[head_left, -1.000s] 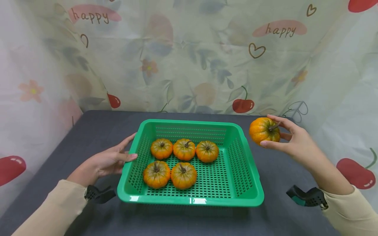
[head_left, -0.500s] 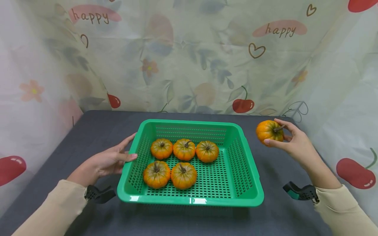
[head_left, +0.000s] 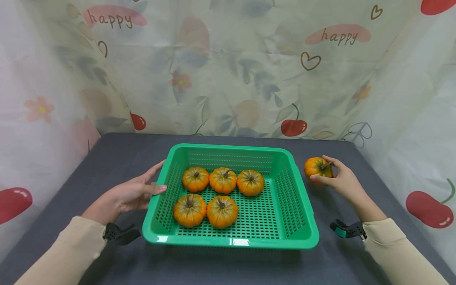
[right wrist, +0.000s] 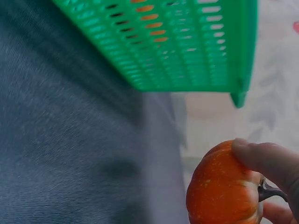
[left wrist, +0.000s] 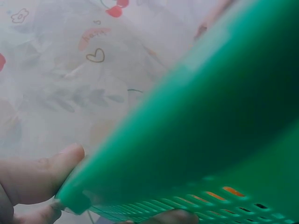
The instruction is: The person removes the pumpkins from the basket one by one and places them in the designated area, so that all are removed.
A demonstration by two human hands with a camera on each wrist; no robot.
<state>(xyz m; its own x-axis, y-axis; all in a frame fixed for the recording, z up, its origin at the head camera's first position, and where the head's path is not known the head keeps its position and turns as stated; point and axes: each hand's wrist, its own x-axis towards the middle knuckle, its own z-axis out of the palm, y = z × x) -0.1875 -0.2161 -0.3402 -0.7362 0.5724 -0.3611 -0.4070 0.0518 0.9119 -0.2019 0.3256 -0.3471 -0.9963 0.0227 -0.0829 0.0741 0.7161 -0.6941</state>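
Note:
A green plastic basket point(head_left: 228, 242) with perforated walls sits in the middle of the head view. Inside it, three small orange pumpkins point(head_left: 222, 180) form a back row and two more pumpkins point(head_left: 222, 212) stand in front, toward the left. My left hand point(head_left: 133, 194) grips the basket's left rim, thumb point(left wrist: 60, 170) on the rim and fingertips against the slotted wall below. To the right of the basket, my right hand point(head_left: 343, 180) pinches another small pumpkin point(head_left: 315, 168) between thumb and fingers, its stem tilted toward the palm. The right wrist view shows this pumpkin point(right wrist: 222, 186) apart from the basket wall.
A dark cloth-covered table point(head_left: 132, 154) lies under the basket. Behind and at both sides hangs a pale patterned curtain point(head_left: 228, 79). The basket's right half has bare slotted floor point(head_left: 261, 209). A dark band device point(head_left: 349, 228) is strapped at the right wrist.
My right hand first moves slightly right with the pumpkin, then down and back left, nearer the table. The left hand, the basket and the pumpkins in it stay in place.

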